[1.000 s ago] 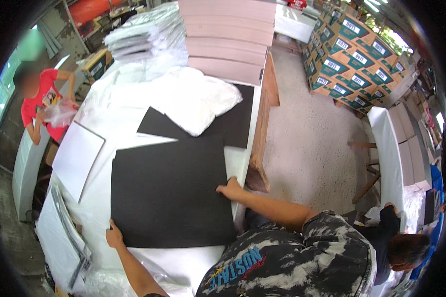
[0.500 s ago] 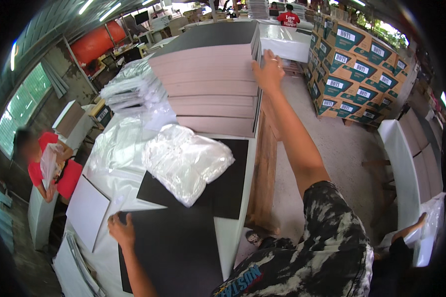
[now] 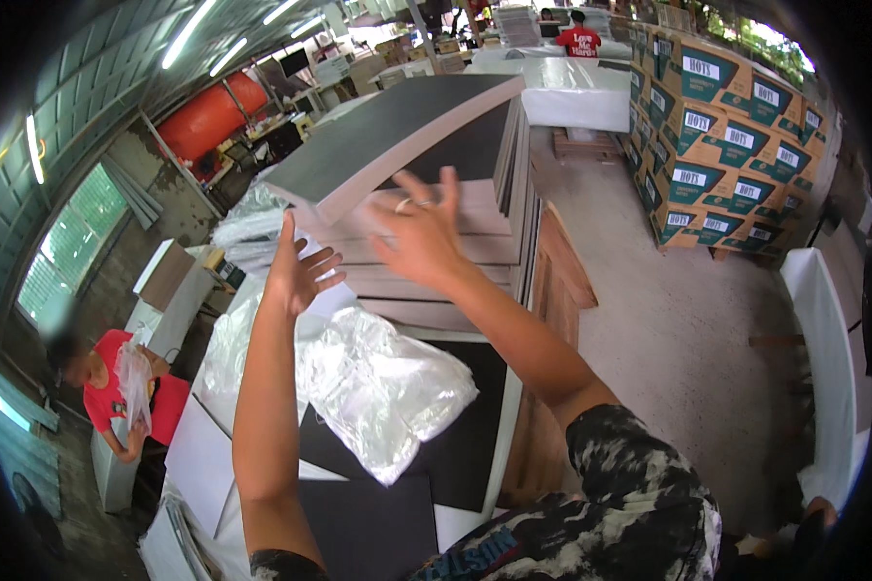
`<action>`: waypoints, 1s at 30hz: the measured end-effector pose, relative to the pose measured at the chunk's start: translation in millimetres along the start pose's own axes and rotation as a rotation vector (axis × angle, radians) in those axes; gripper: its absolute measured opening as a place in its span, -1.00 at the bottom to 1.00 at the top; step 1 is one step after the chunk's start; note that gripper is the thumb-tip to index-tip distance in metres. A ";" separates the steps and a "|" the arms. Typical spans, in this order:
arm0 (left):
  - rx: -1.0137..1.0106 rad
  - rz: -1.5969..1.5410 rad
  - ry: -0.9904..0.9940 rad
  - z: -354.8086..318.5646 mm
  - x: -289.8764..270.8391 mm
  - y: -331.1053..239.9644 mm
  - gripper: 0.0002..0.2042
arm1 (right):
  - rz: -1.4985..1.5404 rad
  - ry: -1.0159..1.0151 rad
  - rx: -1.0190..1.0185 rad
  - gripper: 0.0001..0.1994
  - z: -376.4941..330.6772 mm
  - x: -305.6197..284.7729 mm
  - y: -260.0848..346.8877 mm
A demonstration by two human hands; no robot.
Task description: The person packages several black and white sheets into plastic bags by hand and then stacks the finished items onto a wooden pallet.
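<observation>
The left hand [image 3: 298,271] is raised, its grip released, fingers spread just under the tilted dark board [image 3: 397,136] lifting off the stack [image 3: 455,261]. The right hand [image 3: 424,237], equally released, hovers beside it below that board. Clear plastic bags [image 3: 378,387] lie lower on the desk [image 3: 475,465].

- Your left hand [image 3: 298,274] and right hand [image 3: 424,235] reach at a dark grey flat board [image 3: 388,136] with a matt face and a pale, raw-looking edge.
- The stack of pinkish-grey boards [image 3: 436,281] under it looks matt too.
- The crumpled clear plastic bags [image 3: 378,387] are glossy and wrinkled.
- The black sheets [image 3: 455,445] on your counter look smooth and dull.
- The brown wooden pallet edge [image 3: 562,257] looks rough.
</observation>
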State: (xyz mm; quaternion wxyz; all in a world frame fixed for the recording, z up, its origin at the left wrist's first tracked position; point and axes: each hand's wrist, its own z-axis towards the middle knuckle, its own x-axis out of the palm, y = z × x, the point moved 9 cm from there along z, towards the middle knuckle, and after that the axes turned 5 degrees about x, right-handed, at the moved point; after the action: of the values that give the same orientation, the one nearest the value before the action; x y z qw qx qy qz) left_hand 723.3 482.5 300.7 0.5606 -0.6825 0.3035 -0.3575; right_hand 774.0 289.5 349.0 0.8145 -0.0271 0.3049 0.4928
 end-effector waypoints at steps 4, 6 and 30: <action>-0.078 -0.069 -0.030 70.8 21.4 -26.7 -0.31 | -0.168 -0.230 0.106 -0.53 7.1 -26.4 -45.6; -0.078 -0.043 0.044 79.3 22.2 -35.5 -0.59 | -0.199 -0.204 0.097 -0.53 5.9 -18.3 -50.7; -0.132 0.626 -0.817 -416.1 -309.5 153.2 -0.28 | 1.129 1.170 1.191 -0.36 -240.7 48.6 8.8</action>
State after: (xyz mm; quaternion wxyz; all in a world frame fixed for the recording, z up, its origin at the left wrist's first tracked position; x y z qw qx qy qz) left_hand 203.2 478.0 152.7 0.6693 -0.6768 0.2713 0.1426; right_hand 669.6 249.2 130.2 0.0650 0.2949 0.8217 0.4833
